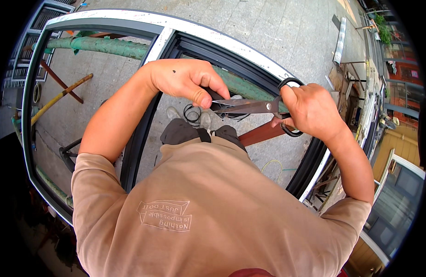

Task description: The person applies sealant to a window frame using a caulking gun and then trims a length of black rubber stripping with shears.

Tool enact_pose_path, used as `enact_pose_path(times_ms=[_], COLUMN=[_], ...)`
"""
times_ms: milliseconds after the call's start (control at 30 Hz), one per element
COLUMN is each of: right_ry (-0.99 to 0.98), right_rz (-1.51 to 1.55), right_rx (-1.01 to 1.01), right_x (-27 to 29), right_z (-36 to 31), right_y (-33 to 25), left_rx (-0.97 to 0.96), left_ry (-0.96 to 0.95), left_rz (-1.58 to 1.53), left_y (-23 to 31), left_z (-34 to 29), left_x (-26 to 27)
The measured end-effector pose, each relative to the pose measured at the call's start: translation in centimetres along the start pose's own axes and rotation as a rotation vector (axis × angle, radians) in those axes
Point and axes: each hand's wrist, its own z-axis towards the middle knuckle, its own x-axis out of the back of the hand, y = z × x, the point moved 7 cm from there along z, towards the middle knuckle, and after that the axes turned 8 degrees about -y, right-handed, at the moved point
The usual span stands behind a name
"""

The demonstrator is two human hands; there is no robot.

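Observation:
My right hand (314, 111) grips a pair of large scissors (263, 107) by its black looped handles. The blades point left toward my other hand and stand slightly apart. My left hand (187, 79) pinches a short dark strip (214, 97) between thumb and fingers. The strip's end lies at the blade tips; whether the blades touch it I cannot tell. Both hands are raised over one opening of a large window frame (217, 42), white on its outer face and dark inside.
Beneath the frame run green-wrapped bars (104, 46). A yellowish pole (60, 99) leans at the left, and a reddish-brown beam (263, 133) lies below the scissors. Thin black cord (192, 114) coils by my shoes. Silvery metal strips (340, 40) rest on the paving at the far right.

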Motion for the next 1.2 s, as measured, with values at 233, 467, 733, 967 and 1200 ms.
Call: enact_pose_path(times_ms=[233,467,733,967,1200], right_ry=[0.070,0.096,0.263,0.350,0.214], right_rz=[-0.056,-0.029,-0.023,0.142,0.312], right_rx=[0.006,-0.004,-0.086,-0.290,-0.561], right_x=[-0.2,-1.4,-2.8,-1.4,-1.4], right_z=[0.0,-0.4,-1.1,-1.6,-2.3], right_y=[-0.3,-0.3,0.4,1.1,0.4], left_rx=[0.015,0.034,0.034,0.067,-0.071], left_ry=[0.000,-0.030,0.030,0.167,0.474], left_rz=[-0.004,0.051,0.018,-0.083,-0.146], left_y=[0.2,0.2,0.2,1.1,1.5], left_z=[-0.2,0.1,0.2,0.6,1.4], left_x=[-0.1,-0.1,0.1,0.6,1.4])
